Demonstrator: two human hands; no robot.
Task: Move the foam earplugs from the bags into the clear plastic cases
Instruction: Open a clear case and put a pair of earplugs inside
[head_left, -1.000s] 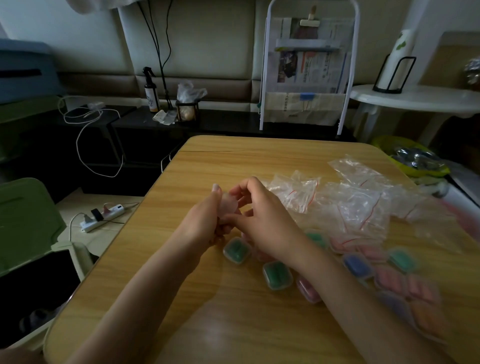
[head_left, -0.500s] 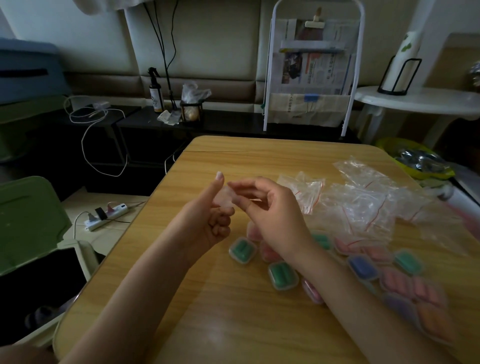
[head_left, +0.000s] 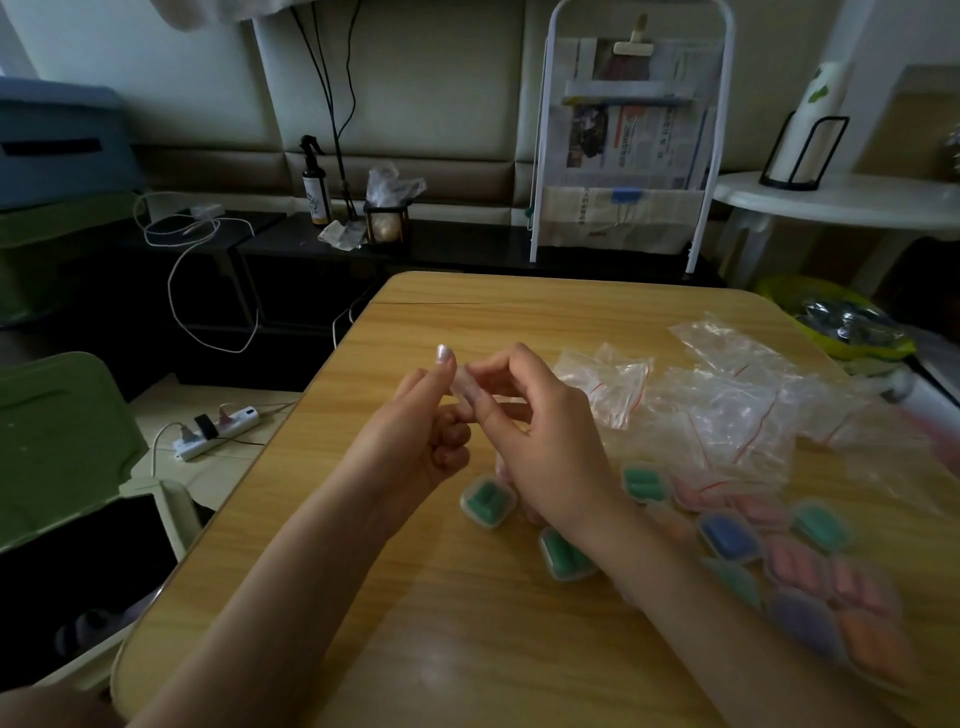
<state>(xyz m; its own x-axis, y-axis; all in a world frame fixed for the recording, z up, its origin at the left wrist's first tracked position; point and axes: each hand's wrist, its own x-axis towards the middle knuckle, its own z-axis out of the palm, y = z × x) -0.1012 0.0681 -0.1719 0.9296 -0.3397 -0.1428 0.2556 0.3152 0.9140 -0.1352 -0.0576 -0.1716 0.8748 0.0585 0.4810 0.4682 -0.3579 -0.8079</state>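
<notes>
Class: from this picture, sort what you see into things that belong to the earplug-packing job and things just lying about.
Job: clear case held by left hand and right hand; filled cases; plastic bags.

Lying about: spray bottle; power strip; newspaper rack; paper towel roll.

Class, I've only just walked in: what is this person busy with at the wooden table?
A person is packing foam earplugs into small clear cases. Both hands are raised over the wooden table: the left hand and the right hand pinch one small clear plastic case between them. What is in it cannot be made out. Filled cases holding green, blue, pink and orange plugs lie under and to the right of the right forearm. A heap of clear zip bags lies beyond them.
</notes>
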